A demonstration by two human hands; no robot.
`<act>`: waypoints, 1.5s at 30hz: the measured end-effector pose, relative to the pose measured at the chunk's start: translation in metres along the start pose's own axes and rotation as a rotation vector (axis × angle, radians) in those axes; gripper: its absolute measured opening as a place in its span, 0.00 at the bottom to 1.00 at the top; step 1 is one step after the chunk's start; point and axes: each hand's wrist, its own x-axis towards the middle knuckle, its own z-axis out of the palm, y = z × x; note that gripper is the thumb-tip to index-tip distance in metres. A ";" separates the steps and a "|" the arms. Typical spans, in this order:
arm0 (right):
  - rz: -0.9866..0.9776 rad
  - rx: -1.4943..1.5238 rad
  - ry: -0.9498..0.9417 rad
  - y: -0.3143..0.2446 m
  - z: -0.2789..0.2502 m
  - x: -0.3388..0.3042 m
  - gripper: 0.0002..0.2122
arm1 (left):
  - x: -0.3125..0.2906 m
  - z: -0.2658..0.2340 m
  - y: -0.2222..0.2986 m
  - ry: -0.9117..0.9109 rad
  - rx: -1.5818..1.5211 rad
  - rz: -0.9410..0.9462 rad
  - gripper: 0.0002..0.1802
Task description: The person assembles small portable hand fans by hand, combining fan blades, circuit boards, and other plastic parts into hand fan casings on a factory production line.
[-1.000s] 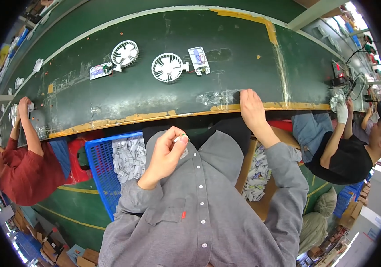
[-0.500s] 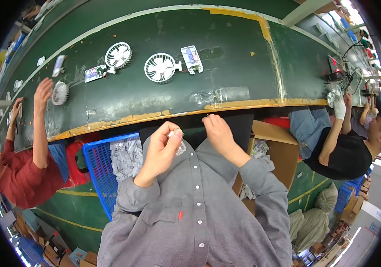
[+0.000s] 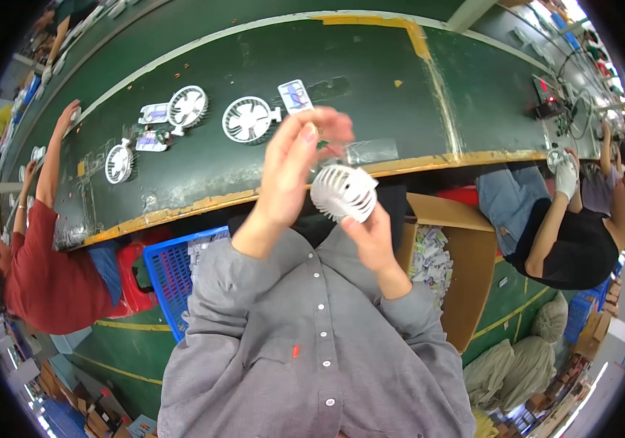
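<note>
My right hand [image 3: 372,244] grips a white fan head [image 3: 343,192] by its lower right side, its slatted cage tilted above my lap near the bench edge. My left hand [image 3: 287,171] is raised to the left of the fan head, thumb and fingers drawn together. A small green piece [image 3: 322,144] shows just under its blurred fingertips, with thin wires near it. What the fingers pinch is not clear. Beyond that hand lies a white open housing with wires [image 3: 295,95]. Next to it a white fan [image 3: 247,120] lies on the dark green bench [image 3: 203,160].
More fans [image 3: 187,106] and wired housings lie left on the bench. A blue basket [image 3: 166,270] stands at my left, a cardboard box [image 3: 466,292] of small packets at my right. A person in red [image 3: 50,270] works at left, another in black [image 3: 568,248] at right.
Both hands have risen from my lap toward the bench edge. My right hand now holds a white fan head. Another fan and housing group has shifted on the left side of the bench.
</note>
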 end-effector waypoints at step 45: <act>-0.200 -0.646 -0.418 -0.061 -0.018 0.072 0.44 | -0.050 -0.015 -0.008 0.125 0.132 -0.277 0.08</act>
